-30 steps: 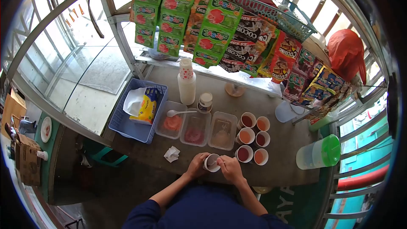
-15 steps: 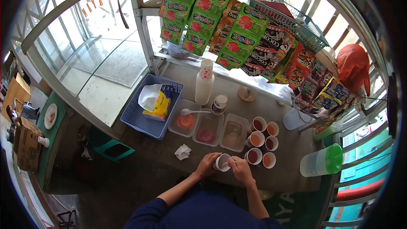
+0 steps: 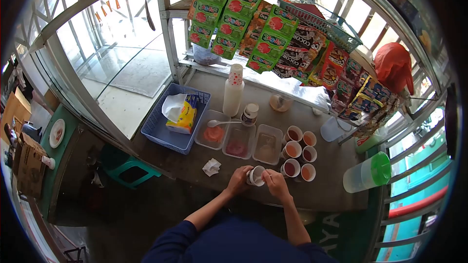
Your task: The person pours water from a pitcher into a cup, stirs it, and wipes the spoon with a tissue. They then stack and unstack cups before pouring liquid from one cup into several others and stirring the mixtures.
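Observation:
My left hand (image 3: 238,180) is wrapped around a white paper cup (image 3: 254,169) near the table's front edge. A pale spoon (image 3: 258,179), mostly hidden, is pinched in my right hand (image 3: 276,185) and dips into that cup. What lies at the bottom of the cup is hard to make out. Just right of my hands stand several filled cups (image 3: 292,149) with orange and dark red drinks. Behind my hands are three clear tubs: one with orange powder and a white spoon (image 3: 213,135), one with pink contents (image 3: 238,147), one with pale contents (image 3: 267,146).
A crumpled tissue (image 3: 211,166) lies to the left. A blue basket (image 3: 178,145) holds a yellow tissue pack (image 3: 185,115). Stacked cups (image 3: 233,96) and a jar (image 3: 249,113) stand behind the tubs. A green-lidded pitcher (image 3: 363,176) is at right; sachets (image 3: 229,19) hang above.
The view has shifted slightly. My left hand still steadies the cup, while the right hand and spoon have moved a little within it.

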Motion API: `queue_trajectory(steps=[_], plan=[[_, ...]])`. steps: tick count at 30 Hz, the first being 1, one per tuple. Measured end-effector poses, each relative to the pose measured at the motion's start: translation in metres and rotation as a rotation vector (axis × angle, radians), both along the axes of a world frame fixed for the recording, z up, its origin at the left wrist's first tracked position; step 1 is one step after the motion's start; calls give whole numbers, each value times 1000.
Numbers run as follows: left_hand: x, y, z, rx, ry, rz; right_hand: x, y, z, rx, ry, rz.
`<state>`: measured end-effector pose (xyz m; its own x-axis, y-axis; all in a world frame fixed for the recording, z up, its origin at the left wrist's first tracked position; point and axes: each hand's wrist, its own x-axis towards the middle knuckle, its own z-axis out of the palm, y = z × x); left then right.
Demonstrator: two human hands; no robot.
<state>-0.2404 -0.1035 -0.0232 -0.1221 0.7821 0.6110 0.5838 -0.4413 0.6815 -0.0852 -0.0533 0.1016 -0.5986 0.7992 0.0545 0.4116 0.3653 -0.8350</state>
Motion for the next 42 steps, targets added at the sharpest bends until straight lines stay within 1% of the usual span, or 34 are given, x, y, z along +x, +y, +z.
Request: queue_trajectory(steps=[1,3,4,5,7,8,9,11,13,15,16,17,19,20,22,23,25,27,29,30,32,33,35,36,37,39,40,41,42], plan=[[1,-1,-2,-1,3,-10,-1,-4,1,1,-1,-11],[0,3,-3,13,-3,-27,-5,-9,2,194,-13,-67],[0,1,-2,20,-11,-35,-4,-11,-1,290,-69,-52],[1,0,0,17,-9,-51,-1,-15,-3,286,-69,-69],[2,0,3,-32,-21,-26,0,-17,-3,83,-47,-95],[2,-1,5,-14,7,-29,-2,-22,-1,61,-18,-158],[1,-2,7,-20,12,-27,-3,-25,-3,55,-13,-157],[0,-1,9,-26,45,-48,-4,-25,-9,143,-107,-185],[0,-1,12,-27,33,-46,-6,-25,-10,141,-105,-184],[2,-2,14,-8,-52,8,-8,-28,-6,181,6,-203],[3,-3,14,-29,-51,27,-8,-30,-7,231,-11,-213],[5,-8,14,-29,-48,16,-4,-35,-8,231,-10,-224],[4,-13,18,-32,-57,-45,-3,-39,-7,291,-66,-141],[4,-16,19,-44,-67,-64,-3,-42,-7,294,-60,-152],[4,-22,19,-35,-84,-79,-3,-53,-6,211,66,-210],[3,-27,20,-29,-106,-80,-2,-57,-4,207,63,-205],[1,-35,19,-36,-91,-76,-2,-62,0,92,71,-228],[-5,-40,20,-36,-70,-78,-4,-62,-2,64,65,-196],[-9,-44,24,-12,57,-72,-5,-63,3,-30,134,-227],[-9,-46,26,-15,56,-70,-5,-62,3,-32,133,-225],[-12,-45,31,-18,78,-16,-6,-58,4,130,15,-157],[-13,-44,33,-15,79,-16,-7,-55,6,133,16,-157],[-13,-41,31,-51,73,-25,-8,-51,14,-24,-6,-147],[-13,-39,30,-56,76,-29,-9,-47,9,133,11,-152],[-12,-37,29,-53,76,-31,-8,-45,7,135,11,-154],[-11,-33,26,-70,24,-44,-8,-37,4,176,20,-53],[-10,-32,27,-81,21,-37,-9,-35,12,48,11,-35],[-11,-31,27,-80,21,-29,-10,-30,12,49,11,-27],[-11,-30,26,-93,6,-20,-12,-27,10,108,17,-35]])
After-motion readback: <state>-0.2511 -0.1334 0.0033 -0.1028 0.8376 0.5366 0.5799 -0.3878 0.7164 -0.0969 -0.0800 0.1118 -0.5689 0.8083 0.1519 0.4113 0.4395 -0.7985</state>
